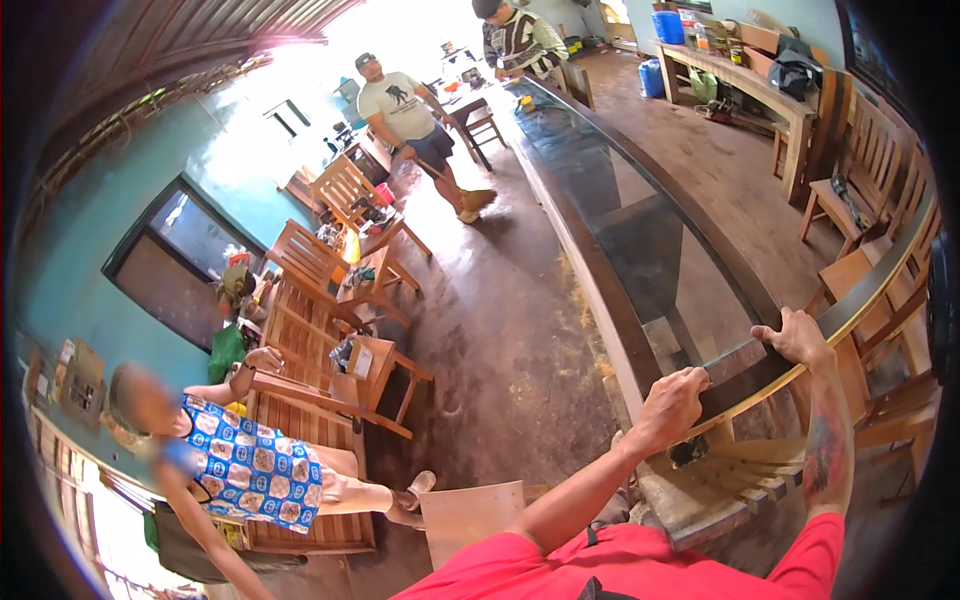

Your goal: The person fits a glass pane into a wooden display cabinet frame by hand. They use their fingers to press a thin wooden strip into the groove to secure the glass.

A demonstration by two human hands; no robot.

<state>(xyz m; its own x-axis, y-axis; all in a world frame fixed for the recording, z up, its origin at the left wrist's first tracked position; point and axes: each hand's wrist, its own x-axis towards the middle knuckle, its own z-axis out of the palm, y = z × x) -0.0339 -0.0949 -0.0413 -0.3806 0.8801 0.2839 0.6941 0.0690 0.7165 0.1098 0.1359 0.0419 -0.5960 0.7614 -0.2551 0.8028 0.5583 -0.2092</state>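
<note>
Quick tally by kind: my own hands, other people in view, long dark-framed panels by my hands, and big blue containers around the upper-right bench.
Your left hand and right hand: 2
Other people: 3
Long dark-framed panel: 1
Big blue containers: 2
Total: 8

Workbench point(762, 92): blue container point(668, 28) and dark bag point(794, 70) on top, blue jug point(651, 79) beside it, wooden chair point(868, 155) near it.
</note>
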